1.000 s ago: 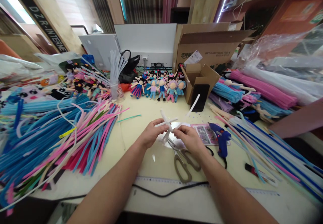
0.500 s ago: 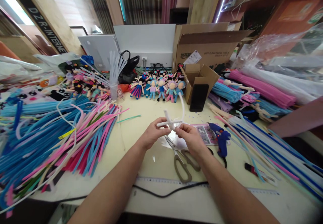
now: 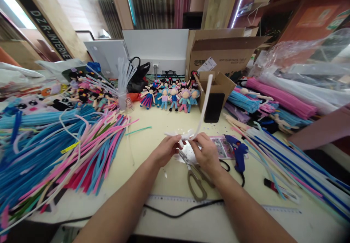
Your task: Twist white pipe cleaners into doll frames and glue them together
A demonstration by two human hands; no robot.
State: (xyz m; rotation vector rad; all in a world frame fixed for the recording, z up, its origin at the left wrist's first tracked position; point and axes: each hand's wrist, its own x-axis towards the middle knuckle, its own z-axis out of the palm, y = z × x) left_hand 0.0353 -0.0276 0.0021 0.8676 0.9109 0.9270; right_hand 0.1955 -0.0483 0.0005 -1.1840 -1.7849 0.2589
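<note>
A white pipe cleaner is held between my two hands above the middle of the table. One long end of it rises up and to the right, past a black phone. My left hand pinches its shorter bent part near the left end. With thumb and fingers closed, my right hand grips it at the base of the long end. Below the hands lie scissors with grey-brown handles, partly hidden by my right hand and forearm. To the right is a blue glue gun with a small red light.
Bundles of coloured pipe cleaners cover the left, and more strips the right. Small dolls stand at the back beside a cardboard box with the phone against it. A ruler and black cable lie in front.
The white pipe cleaner has turned in my hands: its long end now stands higher and leans right, and the crossed short pieces now lie flatter. The view has shifted slightly.
</note>
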